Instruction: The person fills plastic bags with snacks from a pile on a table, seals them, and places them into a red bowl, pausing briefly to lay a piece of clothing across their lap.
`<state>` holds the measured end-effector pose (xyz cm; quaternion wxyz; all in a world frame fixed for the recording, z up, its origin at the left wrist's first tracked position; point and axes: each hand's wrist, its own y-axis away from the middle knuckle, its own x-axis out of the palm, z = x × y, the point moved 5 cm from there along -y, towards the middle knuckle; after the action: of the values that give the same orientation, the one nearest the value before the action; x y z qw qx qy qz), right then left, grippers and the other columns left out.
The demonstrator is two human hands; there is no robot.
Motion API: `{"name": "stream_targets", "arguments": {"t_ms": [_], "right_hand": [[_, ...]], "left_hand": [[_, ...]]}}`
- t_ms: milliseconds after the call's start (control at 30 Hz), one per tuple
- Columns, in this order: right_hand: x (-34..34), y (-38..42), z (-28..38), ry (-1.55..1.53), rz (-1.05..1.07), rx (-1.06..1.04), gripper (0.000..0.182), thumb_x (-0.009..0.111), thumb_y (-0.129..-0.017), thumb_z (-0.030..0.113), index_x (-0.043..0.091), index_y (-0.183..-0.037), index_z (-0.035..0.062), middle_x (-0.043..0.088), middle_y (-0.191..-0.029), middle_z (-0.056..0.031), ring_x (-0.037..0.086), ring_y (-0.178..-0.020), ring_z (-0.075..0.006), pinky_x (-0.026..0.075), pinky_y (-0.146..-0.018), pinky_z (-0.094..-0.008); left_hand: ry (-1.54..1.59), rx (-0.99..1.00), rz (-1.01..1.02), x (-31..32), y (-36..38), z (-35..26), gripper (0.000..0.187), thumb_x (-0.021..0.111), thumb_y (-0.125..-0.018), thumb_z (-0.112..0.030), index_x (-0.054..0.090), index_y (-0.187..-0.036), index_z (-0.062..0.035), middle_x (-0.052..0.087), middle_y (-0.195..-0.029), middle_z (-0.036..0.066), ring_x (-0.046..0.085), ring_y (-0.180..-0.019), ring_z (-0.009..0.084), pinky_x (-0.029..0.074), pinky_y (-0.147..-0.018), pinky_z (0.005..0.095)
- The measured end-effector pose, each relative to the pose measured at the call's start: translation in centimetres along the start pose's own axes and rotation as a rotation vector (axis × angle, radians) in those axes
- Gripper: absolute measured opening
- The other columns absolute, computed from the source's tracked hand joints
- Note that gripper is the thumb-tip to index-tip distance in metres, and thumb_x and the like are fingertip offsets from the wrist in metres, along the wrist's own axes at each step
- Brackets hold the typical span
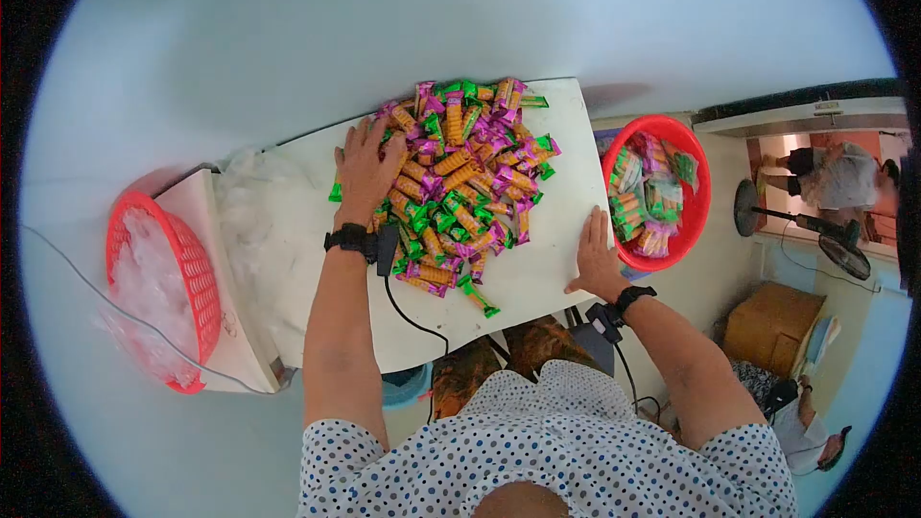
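A heap of small snack packets (460, 187) with purple or green ends and orange-brown rolls inside lies on the white table (336, 326). My left hand (369, 171) rests against the left side of the heap, fingers stretched out over the nearest packets, gripping none of them that I can see. My right hand (597, 261) lies at the table's right edge with its fingers extended and nothing in it. Black straps with small devices and cables are on both wrists. One green-ended packet (479, 297) lies at the heap's front edge.
Right of the table stands a red basket (708, 187) holding bagged packets. Clear plastic bags (254, 201) lie on the left of the table, beside a red basket (200, 278) of more bags. A fan (844, 251), a cardboard box (772, 326) and two other people are at right.
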<state>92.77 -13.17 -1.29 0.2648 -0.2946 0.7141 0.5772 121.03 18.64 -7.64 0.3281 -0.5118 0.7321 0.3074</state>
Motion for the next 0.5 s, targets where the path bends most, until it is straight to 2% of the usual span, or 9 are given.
{"name": "stream_targets", "arguments": {"t_ms": [100,133,233,300,367,467,500], "right_hand": [[-0.1,-0.3,0.0,0.026,0.016,0.022,0.149,0.088,-0.042,0.065,0.017,-0.144,-0.0183,0.002,-0.156,-0.0361,0.007,-0.146,-0.0485,0.057,-0.080,-0.0565],[-0.2,-0.3,0.0,0.028,0.014,0.024,0.149,0.088,-0.042,0.064,0.016,-0.144,-0.0179,0.002,-0.156,-0.0359,0.007,-0.146,-0.0483,0.057,-0.080,-0.0566],[-0.5,0.1,0.2,0.015,0.012,0.025,0.149,0.089,-0.042,0.062,0.015,-0.145,-0.0179,0.002,-0.156,-0.0352,0.007,-0.146,-0.0479,0.056,-0.081,-0.0576],[-0.7,0.0,0.2,0.002,0.019,0.031,0.149,0.090,-0.042,0.060,0.014,-0.144,-0.0185,0.002,-0.156,-0.0352,0.007,-0.146,-0.0480,0.056,-0.082,-0.0584],[-0.7,-0.2,0.2,-0.013,0.044,0.041,0.149,0.090,-0.042,0.059,0.014,-0.144,-0.0192,0.001,-0.156,-0.0357,0.006,-0.146,-0.0485,0.055,-0.083,-0.0590],[-1.2,0.0,0.3,-0.044,0.021,0.034,0.149,0.091,-0.043,0.056,0.012,-0.143,-0.0203,0.000,-0.155,-0.0367,0.006,-0.146,-0.0493,0.055,-0.083,-0.0601],[-1.1,-0.1,0.3,-0.052,0.021,0.028,0.149,0.091,-0.043,0.057,0.012,-0.143,-0.0204,0.001,-0.155,-0.0369,0.006,-0.146,-0.0495,0.055,-0.083,-0.0600]], "left_hand": [[0.254,0.065,-0.262,-1.9,2.3,0.1,0.057,0.059,-0.092,-0.040,0.050,-0.138,-0.0081,0.043,-0.145,0.026,0.035,-0.136,0.0449,0.026,-0.112,0.0570],[0.253,0.088,-0.280,-2.4,3.6,0.1,0.063,0.066,-0.088,-0.034,0.046,-0.140,-0.0043,0.036,-0.147,0.031,0.032,-0.137,0.0473,0.026,-0.113,0.0529],[0.310,0.132,-0.326,-3.8,10.2,-3.0,0.071,0.069,-0.084,-0.032,0.043,-0.143,-0.0049,0.029,-0.152,0.029,0.029,-0.139,0.0479,0.025,-0.113,0.0547],[0.153,0.204,-0.251,-2.3,15.7,-3.9,0.077,0.072,-0.080,-0.037,0.041,-0.146,-0.0094,0.025,-0.155,0.028,0.026,-0.141,0.0464,0.022,-0.113,0.0598],[0.070,0.241,-0.054,-0.5,20.5,-5.1,0.080,0.073,-0.078,-0.048,0.044,-0.146,-0.0177,0.026,-0.156,0.024,0.023,-0.143,0.0447,0.017,-0.112,0.0664],[-0.102,0.336,0.198,3.1,24.6,-6.1,0.082,0.071,-0.075,-0.058,0.047,-0.145,-0.0216,0.025,-0.158,0.020,0.020,-0.145,0.0427,0.011,-0.112,0.0696],[-0.135,0.336,0.194,3.9,24.6,-6.3,0.083,0.072,-0.074,-0.060,0.048,-0.144,-0.0220,0.025,-0.157,0.020,0.021,-0.145,0.0424,0.011,-0.111,0.0698]]}}
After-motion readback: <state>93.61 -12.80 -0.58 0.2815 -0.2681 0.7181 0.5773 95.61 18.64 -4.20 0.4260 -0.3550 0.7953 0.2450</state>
